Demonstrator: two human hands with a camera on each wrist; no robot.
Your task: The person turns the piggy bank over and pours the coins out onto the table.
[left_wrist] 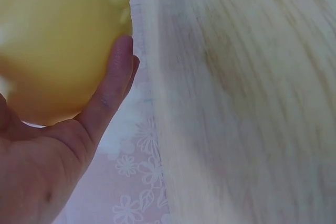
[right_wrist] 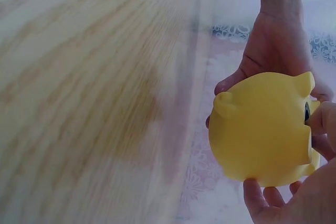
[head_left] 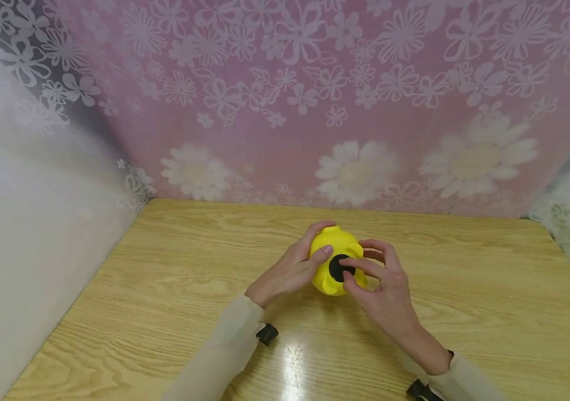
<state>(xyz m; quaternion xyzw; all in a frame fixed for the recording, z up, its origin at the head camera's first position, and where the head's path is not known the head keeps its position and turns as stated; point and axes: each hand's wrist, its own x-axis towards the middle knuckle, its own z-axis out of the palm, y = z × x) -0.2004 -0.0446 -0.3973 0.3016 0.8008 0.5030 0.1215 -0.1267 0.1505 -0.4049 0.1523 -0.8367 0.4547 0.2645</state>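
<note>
A round yellow piggy bank (head_left: 324, 240) is held up above the table, its underside with stubby feet and a round black plug (head_left: 336, 269) turned toward the head camera. My left hand (head_left: 290, 268) grips its left side, thumb on the underside near the plug. The right hand (head_left: 387, 289) has thumb and index finger pinching at the plug, its other fingers against the bank's right side. In the left wrist view the smooth body of the piggy bank (left_wrist: 58, 45) rests in the left palm. The right wrist view shows the piggy bank (right_wrist: 257, 129) between both hands.
Beneath the hands spreads a wood-grain table (head_left: 165, 262). A pink floral curtain (head_left: 265, 111) stands along its back edge, with pale hangings (head_left: 39, 211) on the left and right. Dark straps (head_left: 267, 334) sit at both sleeves.
</note>
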